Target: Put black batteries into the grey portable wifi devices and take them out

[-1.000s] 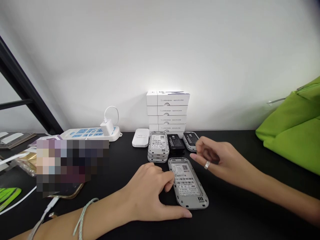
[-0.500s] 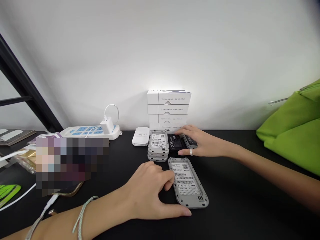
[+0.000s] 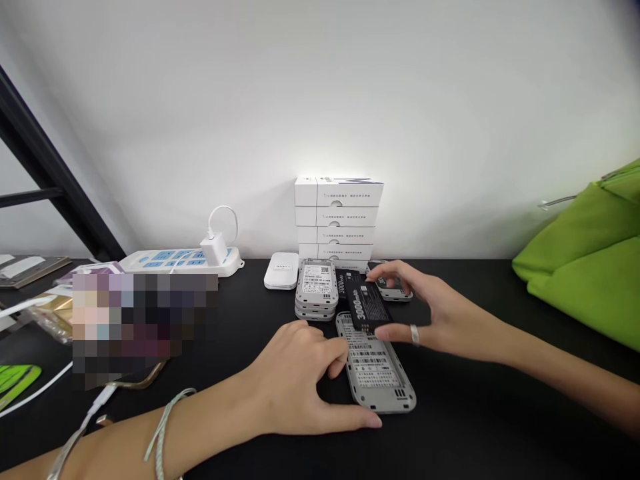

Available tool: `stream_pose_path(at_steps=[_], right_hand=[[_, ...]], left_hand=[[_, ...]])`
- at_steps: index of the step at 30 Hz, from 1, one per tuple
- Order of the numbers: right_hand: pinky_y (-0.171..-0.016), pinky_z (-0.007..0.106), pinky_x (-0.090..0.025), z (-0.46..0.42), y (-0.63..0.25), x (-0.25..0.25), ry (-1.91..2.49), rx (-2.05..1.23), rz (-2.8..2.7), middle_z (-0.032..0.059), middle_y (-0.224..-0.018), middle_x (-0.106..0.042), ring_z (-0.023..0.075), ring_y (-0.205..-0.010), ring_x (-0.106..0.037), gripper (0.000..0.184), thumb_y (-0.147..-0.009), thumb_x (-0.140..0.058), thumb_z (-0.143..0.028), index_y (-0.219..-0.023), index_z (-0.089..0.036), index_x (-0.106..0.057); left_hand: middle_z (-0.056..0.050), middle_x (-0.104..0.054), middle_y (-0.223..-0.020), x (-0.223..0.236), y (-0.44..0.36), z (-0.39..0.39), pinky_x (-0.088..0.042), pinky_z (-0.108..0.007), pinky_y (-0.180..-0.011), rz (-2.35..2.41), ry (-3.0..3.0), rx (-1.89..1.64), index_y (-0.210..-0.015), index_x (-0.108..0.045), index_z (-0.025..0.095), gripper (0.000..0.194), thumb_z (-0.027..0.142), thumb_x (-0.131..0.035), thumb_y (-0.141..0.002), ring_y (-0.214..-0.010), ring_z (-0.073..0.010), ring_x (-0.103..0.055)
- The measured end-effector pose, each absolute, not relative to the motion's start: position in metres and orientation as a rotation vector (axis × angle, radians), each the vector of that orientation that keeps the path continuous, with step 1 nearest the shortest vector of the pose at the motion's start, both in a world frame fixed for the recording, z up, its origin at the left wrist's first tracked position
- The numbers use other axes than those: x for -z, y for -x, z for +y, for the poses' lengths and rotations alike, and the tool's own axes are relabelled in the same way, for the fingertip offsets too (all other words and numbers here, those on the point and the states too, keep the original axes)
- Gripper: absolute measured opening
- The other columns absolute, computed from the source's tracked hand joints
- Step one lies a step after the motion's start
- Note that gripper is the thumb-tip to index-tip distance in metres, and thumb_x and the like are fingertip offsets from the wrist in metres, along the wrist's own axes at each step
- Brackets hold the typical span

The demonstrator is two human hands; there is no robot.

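Clearly "3000mAh" on the battery [image 3: 369, 303] in the right hand [image 3: 447, 317]

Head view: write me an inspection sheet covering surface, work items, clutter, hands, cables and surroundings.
Surface: black tabletop, bare at the front right.
Work items: black battery marked 3000mAh, held over the far end of a grey shell; stacked grey shells behind.
Clutter: gold packet at left; pixelated patch beside it unreadable.
Hands: left hand at the front shell's left edge; right hand pinching the battery.
Cables: white cable at left; charger on the power strip.
Surroundings: pale wall; green fabric at right.
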State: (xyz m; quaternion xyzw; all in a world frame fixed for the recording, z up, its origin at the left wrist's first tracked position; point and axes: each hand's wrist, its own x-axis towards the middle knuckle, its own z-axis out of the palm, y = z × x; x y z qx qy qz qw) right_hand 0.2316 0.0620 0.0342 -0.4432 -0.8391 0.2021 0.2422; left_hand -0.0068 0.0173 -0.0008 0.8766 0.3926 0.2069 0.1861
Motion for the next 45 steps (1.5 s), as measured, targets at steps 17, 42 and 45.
stream_pose_path(at_steps=[17, 42, 45], right_hand=[[-0.112, 0.051, -0.036, 0.032, -0.235, -0.007, 1.138, -0.817, -2.370, 0.0073, -0.144, -0.041, 0.0354, -0.137, -0.036, 0.072, -0.075, -0.074, -0.049, -0.139, -0.035, -0.043], [-0.111, 0.060, -0.033, 0.041, -0.248, -0.019, 1.019, -0.645, -2.447, 0.0090, -0.147, -0.044, 0.0413, -0.137, -0.038, 0.087, -0.057, -0.086, -0.048, -0.136, -0.035, -0.051], [-0.111, 0.057, -0.037, 0.063, -0.267, -0.025, 1.006, -0.694, -2.291, 0.0054, -0.148, -0.045, 0.0387, -0.134, -0.043, 0.072, -0.058, -0.087, -0.042, -0.125, -0.037, -0.061]], left_hand=[[0.009, -0.039, -0.049, 0.001, 0.008, 0.017, -0.032, -0.026, -0.058, 1.108, -2.504, -0.559, -0.063, -0.038, 0.019, 0.059, 0.067, -0.071, -0.068, -0.047, -0.0087, -0.038], [0.007, -0.044, -0.051, 0.000, 0.010, 0.017, -0.033, -0.026, -0.058, 1.135, -2.525, -0.536, -0.064, -0.044, 0.020, 0.063, 0.080, -0.065, -0.063, -0.049, -0.0110, -0.041], [0.007, -0.044, -0.052, -0.001, 0.009, 0.015, -0.036, -0.028, -0.064, 1.154, -2.512, -0.500, -0.066, -0.045, 0.020, 0.060, 0.076, -0.066, -0.067, -0.052, -0.0114, -0.043]])
